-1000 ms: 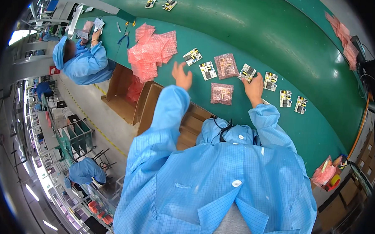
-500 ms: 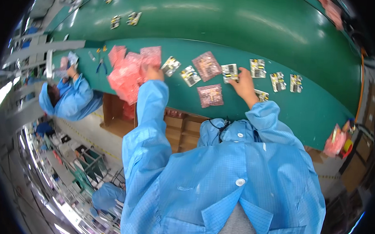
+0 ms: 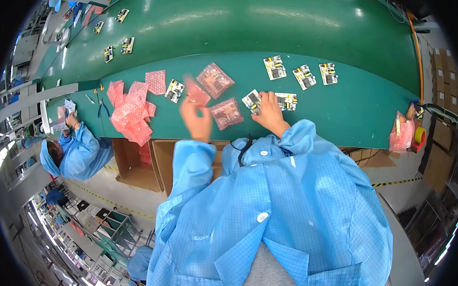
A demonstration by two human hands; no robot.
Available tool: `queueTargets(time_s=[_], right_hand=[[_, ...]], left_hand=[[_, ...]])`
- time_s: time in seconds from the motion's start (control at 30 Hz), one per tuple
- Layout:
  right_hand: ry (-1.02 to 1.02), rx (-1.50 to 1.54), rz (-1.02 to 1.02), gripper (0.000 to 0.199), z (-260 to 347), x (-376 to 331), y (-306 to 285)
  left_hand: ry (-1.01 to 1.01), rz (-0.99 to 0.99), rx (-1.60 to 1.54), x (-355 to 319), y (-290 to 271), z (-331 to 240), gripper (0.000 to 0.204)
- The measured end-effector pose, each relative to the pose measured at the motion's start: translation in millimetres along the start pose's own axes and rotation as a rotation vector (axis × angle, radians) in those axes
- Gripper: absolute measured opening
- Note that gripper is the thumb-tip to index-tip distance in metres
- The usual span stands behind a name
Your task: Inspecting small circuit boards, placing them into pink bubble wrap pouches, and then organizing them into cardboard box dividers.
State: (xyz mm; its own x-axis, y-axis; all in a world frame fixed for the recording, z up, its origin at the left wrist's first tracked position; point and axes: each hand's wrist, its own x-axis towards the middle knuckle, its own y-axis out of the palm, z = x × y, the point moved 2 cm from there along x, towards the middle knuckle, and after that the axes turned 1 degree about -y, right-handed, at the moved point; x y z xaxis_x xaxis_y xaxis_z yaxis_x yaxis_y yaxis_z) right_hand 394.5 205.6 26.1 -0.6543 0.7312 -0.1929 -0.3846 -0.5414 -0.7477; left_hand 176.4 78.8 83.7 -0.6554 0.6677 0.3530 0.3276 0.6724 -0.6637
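Observation:
My left hand [image 3: 196,122], smeared by motion, is closed on a pink bubble-wrap bag [image 3: 196,94]. My right hand [image 3: 270,114] grips a small white circuit board [image 3: 252,101] with black and yellow parts, tilted at its fingertips. Right beside that hand lies another circuit board [image 3: 287,101]. Between my hands rest two pink bubble bags with boards inside, one farther off [image 3: 215,81] and one nearer [image 3: 227,114]. Left of my left hand is a loose circuit board [image 3: 174,91]. Whether a board lies under or in the held bag is hidden by blur.
Three boards [image 3: 304,77] lie at the far right of the green table [image 3: 353,112]. A heap of pink bubble bags [image 3: 133,113] and pliers [image 3: 104,108] are at left. Beyond runs a green belt [image 3: 234,25] carrying boards. A co-worker [image 3: 78,149] sits left.
My left hand has come away from the heap toward the right, bringing a pink bubble bag. The board in my right hand has tilted and come slightly nearer. The whole view has shifted.

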Motion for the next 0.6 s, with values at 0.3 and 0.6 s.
queueTargets(time_s=[0.3, 0.6], right_hand=[[0.117, -0.134, 0.026, 0.079, -68, -67, -59], [0.342, 0.184, -0.019, 0.088, -107, -100, -77]], left_hand=[[0.257, 0.676, -0.050, -80, 113, -70, 0.036], [0.235, 0.681, 0.343, -100, 123, -80, 0.052]])
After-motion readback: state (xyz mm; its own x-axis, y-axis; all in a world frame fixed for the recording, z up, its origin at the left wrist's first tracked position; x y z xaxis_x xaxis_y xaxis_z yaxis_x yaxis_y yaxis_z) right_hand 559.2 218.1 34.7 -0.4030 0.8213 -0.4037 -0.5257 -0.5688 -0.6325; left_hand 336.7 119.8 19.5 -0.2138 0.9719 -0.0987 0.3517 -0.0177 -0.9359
